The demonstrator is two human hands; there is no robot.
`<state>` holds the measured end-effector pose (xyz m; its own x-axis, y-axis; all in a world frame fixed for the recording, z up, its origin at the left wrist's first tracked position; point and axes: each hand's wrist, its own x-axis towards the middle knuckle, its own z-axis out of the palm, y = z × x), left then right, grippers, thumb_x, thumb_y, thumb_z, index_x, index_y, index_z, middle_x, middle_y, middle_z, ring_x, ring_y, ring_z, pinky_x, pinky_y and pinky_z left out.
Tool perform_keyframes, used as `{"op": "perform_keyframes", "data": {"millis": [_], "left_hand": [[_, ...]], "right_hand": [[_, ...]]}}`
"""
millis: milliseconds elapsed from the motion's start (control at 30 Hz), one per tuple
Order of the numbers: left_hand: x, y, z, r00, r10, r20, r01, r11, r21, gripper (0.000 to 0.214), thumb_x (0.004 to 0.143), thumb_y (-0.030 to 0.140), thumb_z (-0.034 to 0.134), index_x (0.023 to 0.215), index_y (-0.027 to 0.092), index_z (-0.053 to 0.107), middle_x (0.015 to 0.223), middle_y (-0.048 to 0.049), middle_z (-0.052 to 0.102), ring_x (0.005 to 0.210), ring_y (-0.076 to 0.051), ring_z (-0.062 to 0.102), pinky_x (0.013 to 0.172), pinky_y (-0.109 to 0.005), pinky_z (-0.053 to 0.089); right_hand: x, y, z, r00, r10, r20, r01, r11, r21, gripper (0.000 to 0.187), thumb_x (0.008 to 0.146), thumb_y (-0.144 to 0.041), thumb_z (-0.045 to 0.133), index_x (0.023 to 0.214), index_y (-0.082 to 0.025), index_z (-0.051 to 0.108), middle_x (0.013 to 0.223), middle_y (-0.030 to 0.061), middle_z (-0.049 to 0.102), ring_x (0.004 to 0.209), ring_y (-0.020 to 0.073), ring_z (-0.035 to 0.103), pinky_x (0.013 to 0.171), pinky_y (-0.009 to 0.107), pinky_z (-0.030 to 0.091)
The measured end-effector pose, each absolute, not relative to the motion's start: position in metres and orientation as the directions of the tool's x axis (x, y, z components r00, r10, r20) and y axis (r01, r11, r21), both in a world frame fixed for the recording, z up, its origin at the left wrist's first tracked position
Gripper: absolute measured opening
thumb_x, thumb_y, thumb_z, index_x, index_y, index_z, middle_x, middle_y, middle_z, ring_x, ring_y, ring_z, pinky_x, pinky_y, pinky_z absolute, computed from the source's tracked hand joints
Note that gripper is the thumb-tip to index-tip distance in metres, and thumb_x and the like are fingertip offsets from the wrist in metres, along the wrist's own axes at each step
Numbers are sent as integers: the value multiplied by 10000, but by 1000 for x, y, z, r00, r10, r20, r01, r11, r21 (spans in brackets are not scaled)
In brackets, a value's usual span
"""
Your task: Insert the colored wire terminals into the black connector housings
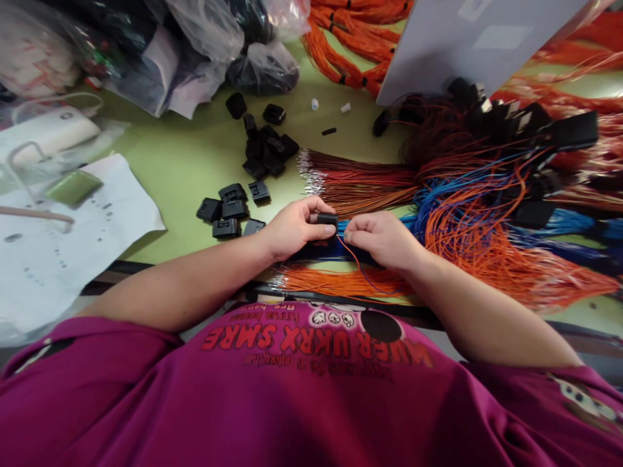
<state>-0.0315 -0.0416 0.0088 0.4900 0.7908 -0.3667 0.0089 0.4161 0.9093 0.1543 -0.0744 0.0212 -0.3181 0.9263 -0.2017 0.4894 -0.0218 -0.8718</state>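
Note:
My left hand [292, 227] is closed round a small black connector housing [327, 218], held just above the green table's near edge. My right hand [382, 238] pinches a thin orange wire [351, 256] whose end meets the connector; the wire loops down toward my shirt. Both hands hover over bundles of blue wires [438, 194] and orange wires [335, 282]. Loose black housings [231, 211] lie just left of my left hand, and a second heap [267, 149] sits farther back.
Brown and red wire bundles [360, 178] fan out behind the hands. Finished harnesses with black plugs [535, 130] pile up at the right. Plastic bags [195, 45] crowd the back left, a paper sheet [58, 246] lies left, and a grey board [467, 39] leans at the back.

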Motion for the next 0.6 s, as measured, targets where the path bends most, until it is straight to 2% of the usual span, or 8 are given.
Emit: {"op": "perform_keyframes", "data": {"millis": [300, 500, 600], "left_hand": [[-30, -44, 10, 482, 799, -359, 50, 384, 922, 311, 616, 121, 748, 860, 126, 555, 633, 39, 610, 535, -60, 554, 569, -210, 459], [-32, -41, 8, 496, 780, -382, -27, 454, 891, 375, 599, 173, 775, 884, 142, 533, 620, 41, 606, 513, -88, 570, 530, -230, 460], [-33, -40, 8, 511, 774, -373, -31, 450, 892, 363, 597, 180, 782, 860, 140, 537, 618, 40, 601, 501, -81, 559, 518, -225, 449]], "right_hand": [[146, -83, 19, -311, 949, -60, 686, 180, -705, 179, 778, -223, 484, 656, -154, 595, 546, -39, 493, 533, 73, 416, 547, 214, 283], [152, -83, 20, -344, 937, -55, 728, 230, -646, 215, 831, -255, 457, 706, -160, 604, 604, -10, 572, 555, 88, 459, 569, 220, 289], [154, -87, 23, -380, 924, -50, 835, 319, -449, 279, 891, -328, 411, 839, -170, 635, 654, 23, 614, 551, 111, 439, 555, 252, 228]]}}
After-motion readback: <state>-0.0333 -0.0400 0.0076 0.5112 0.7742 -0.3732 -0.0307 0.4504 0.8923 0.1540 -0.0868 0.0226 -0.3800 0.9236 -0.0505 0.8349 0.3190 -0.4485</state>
